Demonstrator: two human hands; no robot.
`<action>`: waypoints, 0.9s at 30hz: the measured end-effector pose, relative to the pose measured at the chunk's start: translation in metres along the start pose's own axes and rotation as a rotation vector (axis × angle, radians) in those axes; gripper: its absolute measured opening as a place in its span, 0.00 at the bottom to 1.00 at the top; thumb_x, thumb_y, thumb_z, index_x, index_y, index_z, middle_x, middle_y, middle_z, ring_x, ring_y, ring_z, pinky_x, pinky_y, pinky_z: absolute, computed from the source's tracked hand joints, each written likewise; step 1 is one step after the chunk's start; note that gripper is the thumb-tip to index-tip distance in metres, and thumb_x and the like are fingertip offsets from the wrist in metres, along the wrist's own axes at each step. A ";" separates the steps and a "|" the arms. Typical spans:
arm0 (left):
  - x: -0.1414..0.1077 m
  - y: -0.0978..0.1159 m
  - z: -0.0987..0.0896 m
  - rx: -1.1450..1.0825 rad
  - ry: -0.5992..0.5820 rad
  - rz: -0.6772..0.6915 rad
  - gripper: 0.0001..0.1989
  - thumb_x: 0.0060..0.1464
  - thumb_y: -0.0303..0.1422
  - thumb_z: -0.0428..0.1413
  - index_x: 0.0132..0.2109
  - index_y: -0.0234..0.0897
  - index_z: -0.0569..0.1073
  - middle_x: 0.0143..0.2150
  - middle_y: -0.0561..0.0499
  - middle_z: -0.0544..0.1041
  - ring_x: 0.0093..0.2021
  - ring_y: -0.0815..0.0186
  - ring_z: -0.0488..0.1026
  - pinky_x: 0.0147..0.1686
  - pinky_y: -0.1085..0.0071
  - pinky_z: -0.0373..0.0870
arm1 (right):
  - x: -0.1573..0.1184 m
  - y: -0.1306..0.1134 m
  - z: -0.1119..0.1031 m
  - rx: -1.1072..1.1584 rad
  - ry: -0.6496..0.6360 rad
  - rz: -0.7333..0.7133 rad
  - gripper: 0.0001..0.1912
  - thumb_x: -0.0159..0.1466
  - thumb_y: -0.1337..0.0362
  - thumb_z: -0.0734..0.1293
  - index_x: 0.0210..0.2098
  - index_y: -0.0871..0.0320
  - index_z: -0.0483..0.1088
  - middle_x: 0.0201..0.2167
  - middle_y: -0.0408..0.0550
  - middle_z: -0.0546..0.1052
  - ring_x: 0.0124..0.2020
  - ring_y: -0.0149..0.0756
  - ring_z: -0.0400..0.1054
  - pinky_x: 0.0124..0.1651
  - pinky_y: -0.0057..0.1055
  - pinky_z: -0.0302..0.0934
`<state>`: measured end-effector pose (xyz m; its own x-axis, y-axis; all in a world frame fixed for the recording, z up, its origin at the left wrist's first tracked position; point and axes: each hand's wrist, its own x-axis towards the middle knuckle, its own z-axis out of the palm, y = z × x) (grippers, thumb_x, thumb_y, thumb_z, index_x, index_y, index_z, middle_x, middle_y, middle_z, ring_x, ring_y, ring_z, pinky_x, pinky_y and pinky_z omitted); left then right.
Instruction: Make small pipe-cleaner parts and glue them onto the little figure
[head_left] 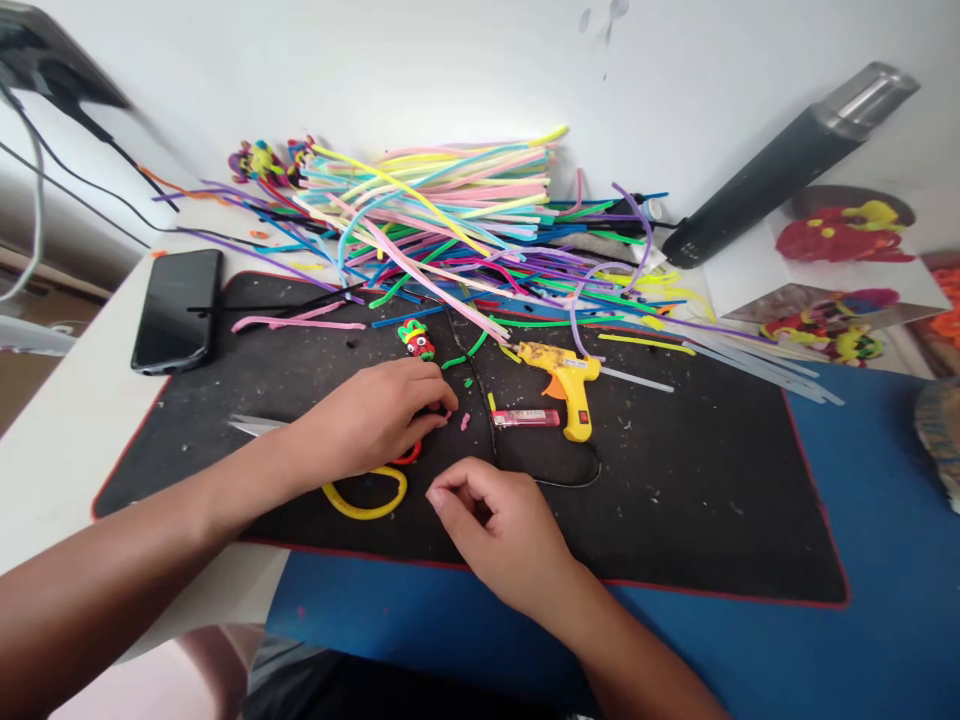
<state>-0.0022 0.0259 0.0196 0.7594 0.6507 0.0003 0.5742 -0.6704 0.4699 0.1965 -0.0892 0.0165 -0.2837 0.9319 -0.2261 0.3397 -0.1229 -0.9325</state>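
Note:
My left hand (379,415) is over the black mat, thumb and fingertips drawn together beside small pink scraps (466,421). A tiny bit may be between those fingertips; I cannot make it out. Under this hand lie scissors with a yellow handle loop (365,514), blades pointing left. Just beyond its knuckles is a small red pipe-cleaner figure (417,340) with googly eyes and a green and yellow top. My right hand (506,530) rests near the mat's front edge, fingers curled and thumb against the index finger, with nothing visible in them.
A yellow glue gun (568,385) and a pink lighter (526,417) lie right of my hands, with a black cord (487,400) alongside. Pipe cleaners (442,190) are heaped at the back. A phone (178,310) lies left; a dark flask (780,165) leans right.

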 end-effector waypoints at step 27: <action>0.001 0.001 0.005 -0.093 0.050 -0.041 0.05 0.68 0.31 0.58 0.46 0.39 0.79 0.43 0.48 0.81 0.45 0.58 0.78 0.46 0.64 0.73 | -0.001 -0.002 0.000 -0.029 -0.026 0.001 0.08 0.72 0.62 0.67 0.38 0.55 0.78 0.23 0.38 0.75 0.23 0.29 0.67 0.31 0.26 0.58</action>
<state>0.0005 0.0240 0.0155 0.7181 0.6956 0.0223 0.5721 -0.6083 0.5501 0.1959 -0.0899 0.0188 -0.3066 0.9223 -0.2351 0.3662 -0.1137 -0.9236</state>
